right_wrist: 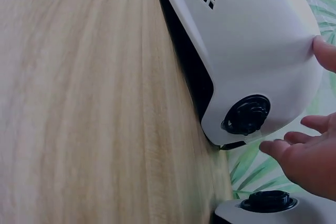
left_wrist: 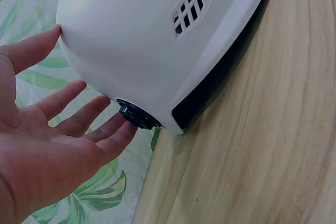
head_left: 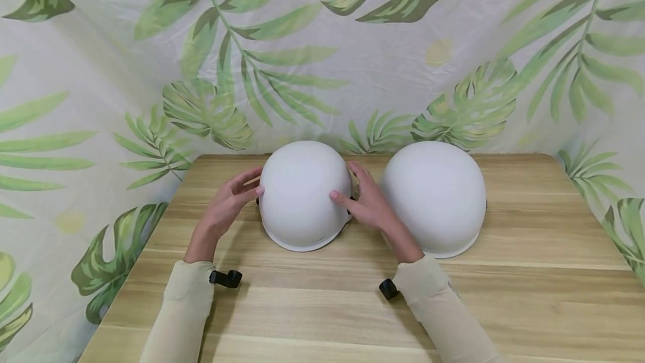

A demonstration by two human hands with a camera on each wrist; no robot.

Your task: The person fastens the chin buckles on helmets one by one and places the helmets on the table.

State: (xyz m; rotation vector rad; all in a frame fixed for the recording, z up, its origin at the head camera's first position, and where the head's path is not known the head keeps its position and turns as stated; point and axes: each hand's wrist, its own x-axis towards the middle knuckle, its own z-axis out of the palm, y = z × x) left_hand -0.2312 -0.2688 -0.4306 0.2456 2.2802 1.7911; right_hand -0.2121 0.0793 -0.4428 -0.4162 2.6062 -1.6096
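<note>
A smooth white helmet (head_left: 304,195) rests on the wooden table, dome up. My left hand (head_left: 229,201) is at its left side; in the left wrist view its thumb tip touches the shell and its fairly straight fingers (left_wrist: 65,100) reach the lower edge near a black round side fitting (left_wrist: 137,115). On the other side, the thumb of my right hand (head_left: 370,200) touches the shell. Its other fingers lie beside the helmet, close to a matching black fitting (right_wrist: 247,115) in the right wrist view. A slotted vent (left_wrist: 195,4) shows in the shell.
A second white helmet (head_left: 434,198) stands on the table to the right, close to my right forearm. The wooden table (head_left: 302,318) ends at a leaf-patterned cloth (head_left: 373,71) behind it. A black wrist camera (head_left: 225,278) sticks out from the left cuff.
</note>
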